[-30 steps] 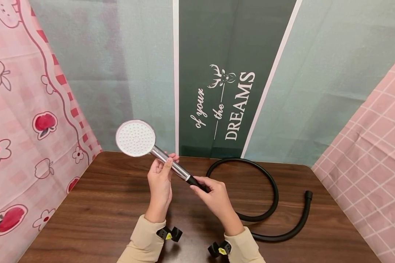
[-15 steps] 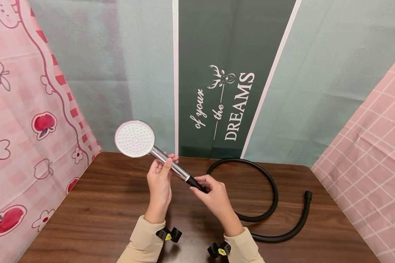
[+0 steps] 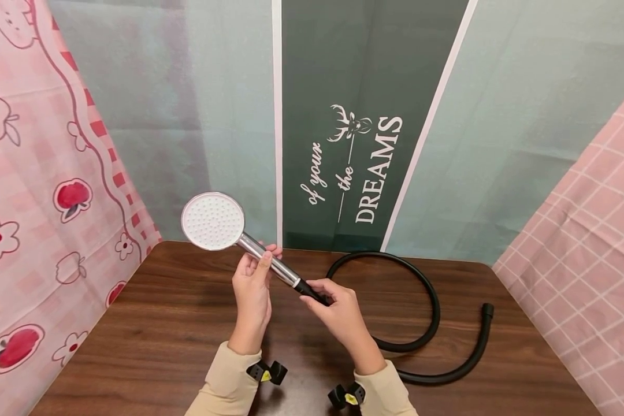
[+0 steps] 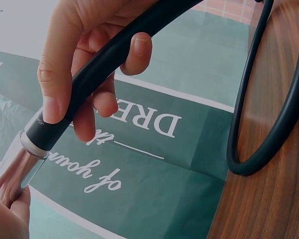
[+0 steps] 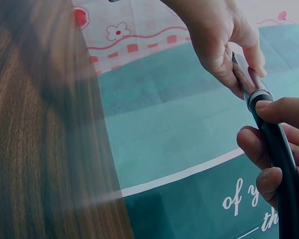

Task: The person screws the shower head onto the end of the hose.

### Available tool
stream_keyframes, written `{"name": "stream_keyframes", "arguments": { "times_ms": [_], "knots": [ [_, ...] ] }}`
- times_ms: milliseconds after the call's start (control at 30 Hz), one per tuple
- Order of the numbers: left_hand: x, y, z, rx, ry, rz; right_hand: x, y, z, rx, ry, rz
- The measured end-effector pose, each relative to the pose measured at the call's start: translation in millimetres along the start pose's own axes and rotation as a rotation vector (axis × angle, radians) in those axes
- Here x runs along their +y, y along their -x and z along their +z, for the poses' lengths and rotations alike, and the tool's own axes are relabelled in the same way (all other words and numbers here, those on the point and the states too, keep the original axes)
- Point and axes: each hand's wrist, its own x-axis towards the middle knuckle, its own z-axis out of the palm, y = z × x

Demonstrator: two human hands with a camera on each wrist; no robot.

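Observation:
A shower head (image 3: 213, 221) with a round white nozzle face and a chrome handle is held above the table, tilted down to the right. My left hand (image 3: 253, 289) grips the chrome handle with thumb and fingers. At the lower end of the handle, my right hand (image 3: 338, 306) pinches the black hose end (image 4: 42, 130), which meets the handle at a white ring (image 4: 34, 147). From there the black shower hose (image 3: 438, 300) loops over the table to the right. Its other end (image 3: 487, 311) lies loose near the right side. The right wrist view shows the fingers (image 5: 284, 110) wrapped about the hose.
The brown wooden table (image 3: 151, 346) ends at a green fabric backdrop (image 3: 239, 115) with white lettering. Pink patterned cloth (image 3: 31, 219) hangs on the left, pink checked cloth (image 3: 598, 260) on the right. Each wrist wears a black camera mount (image 3: 267, 371).
Both hands keep their hold on the handle and hose end. The shower head shows only a very slight shift; the hose on the table stays in place.

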Motion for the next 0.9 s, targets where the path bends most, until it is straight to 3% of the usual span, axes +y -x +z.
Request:
{"name": "stream_keyframes", "arguments": {
  "times_ms": [300, 900],
  "knots": [
    [-0.5, 0.4, -0.9, -0.001, 0.002, -0.011, -2.6, 1.1, -1.4, -0.016, -0.031, 0.028],
    [1.9, -0.2, 1.5, 0.012, 0.002, -0.013, -2.3, 0.3, -2.7, -0.037, -0.068, -0.023]
  ]
}}
